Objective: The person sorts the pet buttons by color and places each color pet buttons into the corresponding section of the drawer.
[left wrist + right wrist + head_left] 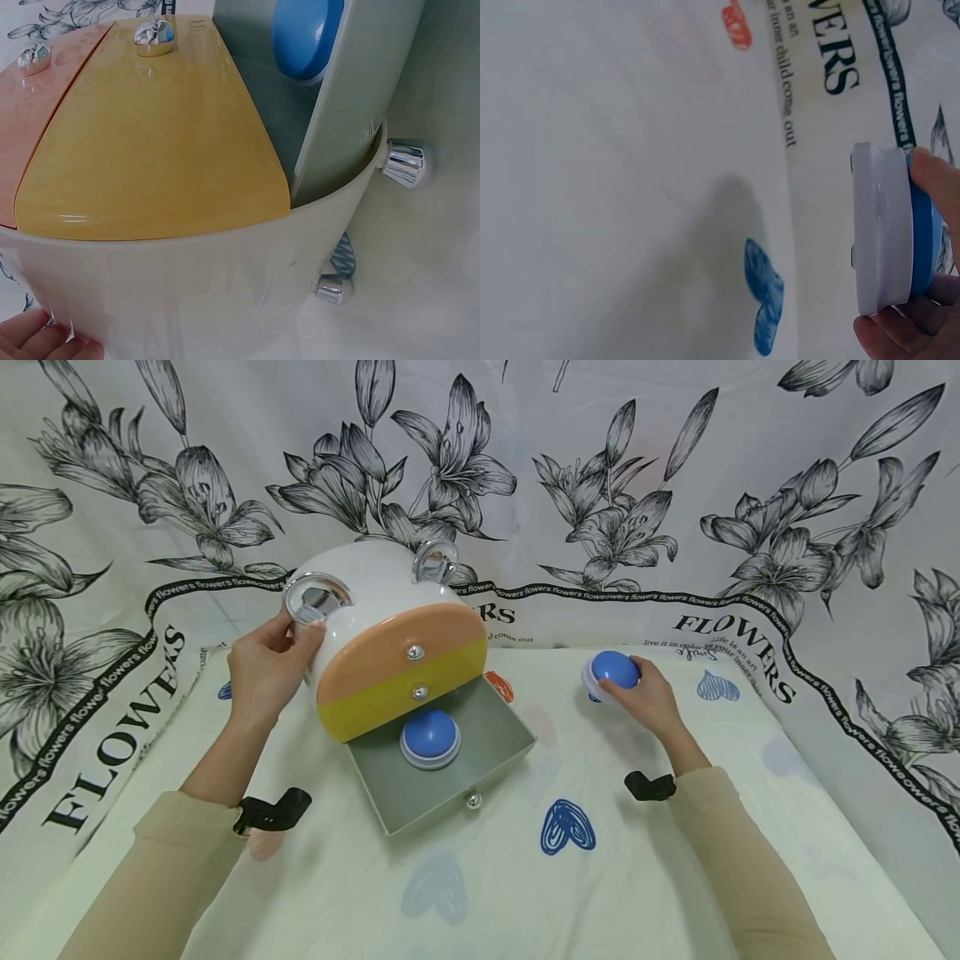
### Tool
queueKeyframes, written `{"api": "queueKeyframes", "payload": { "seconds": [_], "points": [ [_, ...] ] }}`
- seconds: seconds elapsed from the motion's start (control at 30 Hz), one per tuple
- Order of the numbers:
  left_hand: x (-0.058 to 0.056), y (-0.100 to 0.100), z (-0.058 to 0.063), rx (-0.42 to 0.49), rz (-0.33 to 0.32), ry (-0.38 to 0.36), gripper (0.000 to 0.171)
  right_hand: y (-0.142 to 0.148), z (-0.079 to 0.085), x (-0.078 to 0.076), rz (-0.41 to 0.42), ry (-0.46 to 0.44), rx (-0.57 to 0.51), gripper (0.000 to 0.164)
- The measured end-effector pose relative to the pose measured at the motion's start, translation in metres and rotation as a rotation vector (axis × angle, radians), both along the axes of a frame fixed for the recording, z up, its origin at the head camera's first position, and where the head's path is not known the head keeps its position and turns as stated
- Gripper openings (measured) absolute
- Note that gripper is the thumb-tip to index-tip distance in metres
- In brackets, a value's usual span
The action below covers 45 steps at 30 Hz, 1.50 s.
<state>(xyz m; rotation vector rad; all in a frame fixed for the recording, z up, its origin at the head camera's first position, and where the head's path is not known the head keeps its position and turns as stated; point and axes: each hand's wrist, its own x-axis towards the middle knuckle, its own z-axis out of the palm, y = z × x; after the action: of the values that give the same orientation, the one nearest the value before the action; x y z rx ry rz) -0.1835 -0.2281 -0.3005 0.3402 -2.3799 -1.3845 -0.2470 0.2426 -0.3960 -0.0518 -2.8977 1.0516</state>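
Note:
A white rounded drawer cabinet point(352, 572) with two chrome ring ears stands on the cloth, at centre-left in the head view. Its orange drawer point(375, 652) and yellow drawer point(450, 672) are closed, while the grey-green bottom drawer point(480, 752) is pulled out. Inside that drawer lies a blue push button point(430, 735) on a white base. My left hand point(266, 672) grips the cabinet's left side, just below one ring ear. To the right, my right hand point(651, 693) holds a second blue push button point(615, 668) above the cloth, thumb and fingers around its edge.
A pale cloth point(495, 877) printed with hearts covers the table. Behind it hangs a white curtain point(517, 535) with black line-drawn lilies and lettering. Chrome feet point(405, 163) show under the cabinet in the left wrist view.

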Motion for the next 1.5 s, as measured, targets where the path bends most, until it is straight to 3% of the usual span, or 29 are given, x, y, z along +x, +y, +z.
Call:
{"api": "queueKeyframes", "payload": {
  "seconds": [0.43, 0.73, 1.03, 1.5],
  "points": [
    [0.0, -0.001, 0.001, 0.01, 0.006, -0.029, 0.061, -0.045, 0.035, 0.023, 0.197, 0.123, -0.006, 0.081],
    [0.0, -0.001, 0.001, 0.019, 0.0, -0.012, 0.061, -0.078, 0.05, 0.043, 0.315, 0.132, 0.034, 0.079],
    [0.0, 0.0, 0.001, 0.016, -0.003, -0.003, 0.061, -0.107, 0.052, 0.057, 0.438, 0.119, 0.059, 0.079],
    [0.0, -0.001, 0.0, 0.008, -0.003, -0.007, 0.062, -0.137, 0.044, 0.064, 0.588, 0.127, 0.151, 0.082]
  ]
}}
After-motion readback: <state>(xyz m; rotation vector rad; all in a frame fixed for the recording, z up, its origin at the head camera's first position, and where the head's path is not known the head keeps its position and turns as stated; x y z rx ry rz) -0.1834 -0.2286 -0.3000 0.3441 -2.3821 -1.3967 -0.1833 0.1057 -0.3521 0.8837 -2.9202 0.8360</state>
